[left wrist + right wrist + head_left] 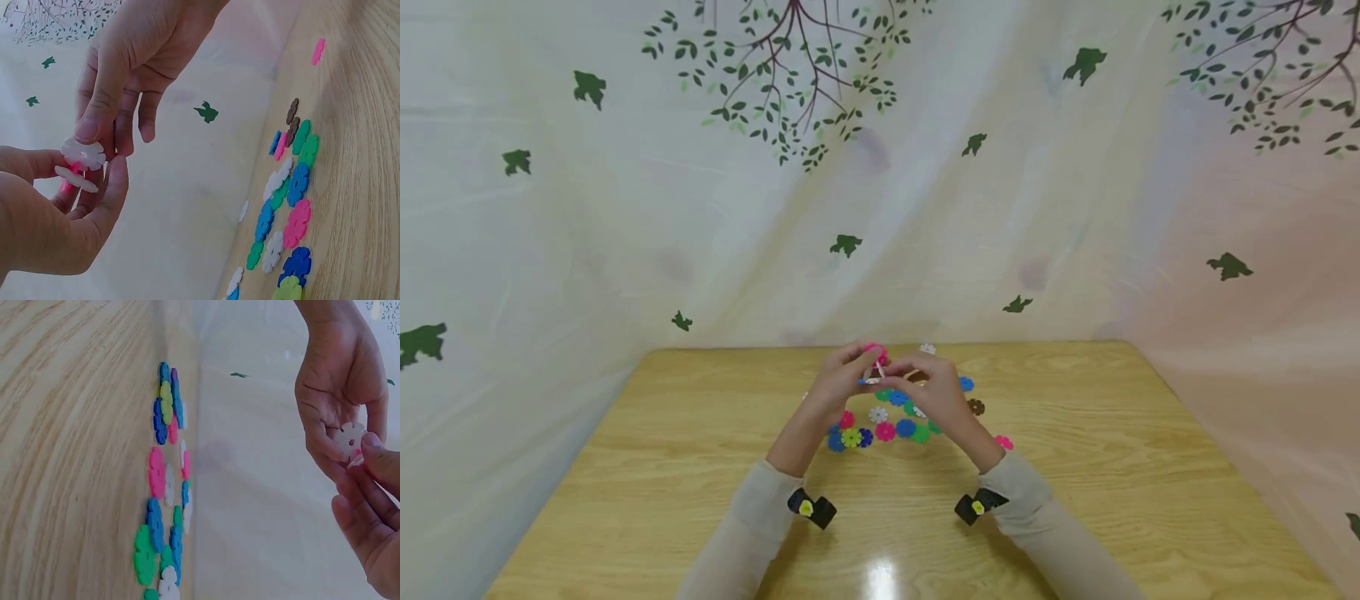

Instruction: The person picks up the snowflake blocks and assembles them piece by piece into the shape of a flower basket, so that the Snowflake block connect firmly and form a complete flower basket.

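Above the table, my left hand [838,385] holds a small joined cluster of flower-shaped plastic discs. One white disc [76,179] of the cluster sits between its fingers and thumb, with a pink disc [874,350] beside it, partly hidden by the fingers. My right hand [936,390] pinches another white flower-shaped disc [84,153] between thumb and fingertips, right against the cluster. Its remaining fingers hang loosely bent. From the right wrist, a white disc [350,440] with slotted edges shows against the left palm; whether the slots are fully engaged I cannot tell.
Many loose discs lie beneath the hands on the wooden table [685,467]: pink [885,432], blue [906,428], yellow-green [851,438], brown [976,407] and others. A pink disc [1003,442] lies apart by the right forearm. A printed curtain [760,250] hangs behind the table.
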